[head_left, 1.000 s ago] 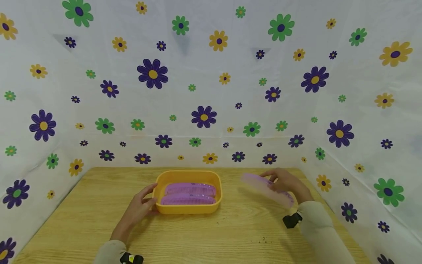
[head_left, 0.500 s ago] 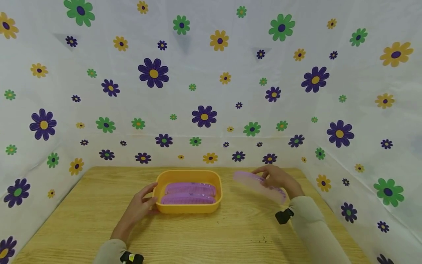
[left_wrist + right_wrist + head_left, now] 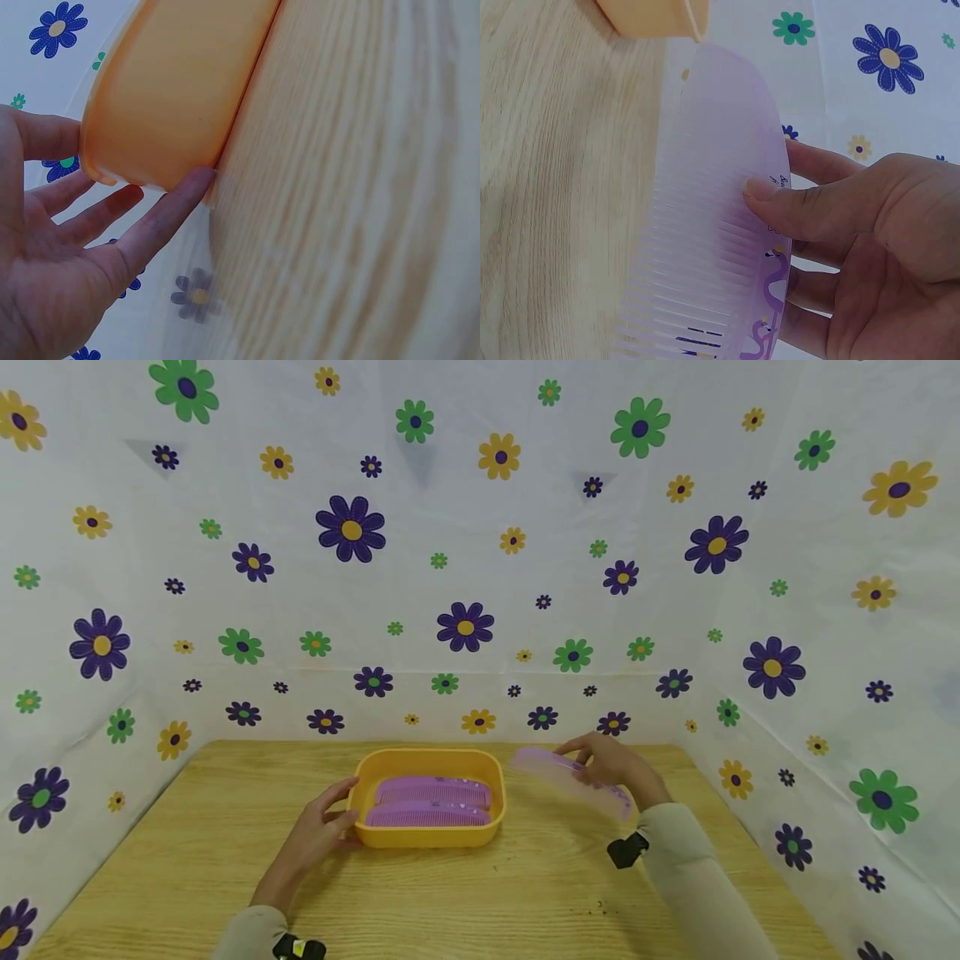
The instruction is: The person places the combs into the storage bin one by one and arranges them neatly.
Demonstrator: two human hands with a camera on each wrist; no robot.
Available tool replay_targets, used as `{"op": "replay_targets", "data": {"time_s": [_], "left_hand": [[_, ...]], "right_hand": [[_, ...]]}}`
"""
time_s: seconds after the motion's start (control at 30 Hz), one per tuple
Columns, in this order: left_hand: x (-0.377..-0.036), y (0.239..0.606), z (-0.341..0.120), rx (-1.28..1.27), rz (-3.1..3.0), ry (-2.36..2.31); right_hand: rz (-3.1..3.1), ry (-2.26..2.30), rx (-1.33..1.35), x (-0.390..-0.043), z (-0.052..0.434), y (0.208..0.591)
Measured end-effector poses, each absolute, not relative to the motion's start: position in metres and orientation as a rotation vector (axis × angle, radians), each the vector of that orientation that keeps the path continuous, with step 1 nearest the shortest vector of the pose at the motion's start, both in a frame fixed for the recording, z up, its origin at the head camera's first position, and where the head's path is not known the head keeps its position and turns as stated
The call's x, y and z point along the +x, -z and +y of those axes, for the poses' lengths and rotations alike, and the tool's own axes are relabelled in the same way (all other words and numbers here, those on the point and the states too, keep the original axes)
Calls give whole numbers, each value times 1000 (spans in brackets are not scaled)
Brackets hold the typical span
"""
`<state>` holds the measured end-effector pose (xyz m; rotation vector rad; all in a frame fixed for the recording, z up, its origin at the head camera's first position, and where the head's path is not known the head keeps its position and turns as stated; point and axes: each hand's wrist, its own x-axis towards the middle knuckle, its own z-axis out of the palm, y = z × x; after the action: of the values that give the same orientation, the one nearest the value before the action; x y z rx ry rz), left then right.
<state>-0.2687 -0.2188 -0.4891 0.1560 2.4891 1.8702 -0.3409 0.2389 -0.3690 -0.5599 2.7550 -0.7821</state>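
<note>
In the head view my right hand [image 3: 611,764] pinches a pale purple, see-through comb [image 3: 566,772] by its spine, to the right of a yellow tray. The right wrist view shows my thumb across the face of the comb [image 3: 712,165], which has flamingo prints along the spine and teeth facing left. My left hand [image 3: 318,827] rests against the left end of the yellow tray [image 3: 427,837]. Up close, the straight fingers of that hand [image 3: 56,247] touch the end wall of the tray [image 3: 172,97]. Two purple combs lie in it, a rear comb [image 3: 431,791] and a front comb [image 3: 427,813].
The tray stands on a wood-grain table [image 3: 450,902] near its back edge. White cloth [image 3: 465,568] printed with flowers encloses the table at the back and sides. Small dark specks [image 3: 588,908] dot the tabletop at front right.
My right hand has moved left with the comb, bringing it nearer to the tray. My left hand, the tray and the two combs in it have stayed in place.
</note>
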Motion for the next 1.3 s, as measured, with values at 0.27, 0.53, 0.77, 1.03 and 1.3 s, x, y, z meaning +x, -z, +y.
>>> {"op": "replay_targets", "data": {"time_s": [0.27,0.53,0.77,1.03,1.3], "left_hand": [[-269,488,-219,142,2492,-1858],[-271,488,-219,143,2483,-1868],[-269,487,-220,148,2476,-1866],[-268,488,-220,154,2467,-1885],[-268,487,-219,151,2468,-1881]], "right_hand": [[2764,754,-524,-343,218,369],[2754,764,-474,-348,201,368],[2739,739,-496,-349,187,370],[2752,718,-489,-349,171,370],[2751,726,-490,-351,156,370]]}}
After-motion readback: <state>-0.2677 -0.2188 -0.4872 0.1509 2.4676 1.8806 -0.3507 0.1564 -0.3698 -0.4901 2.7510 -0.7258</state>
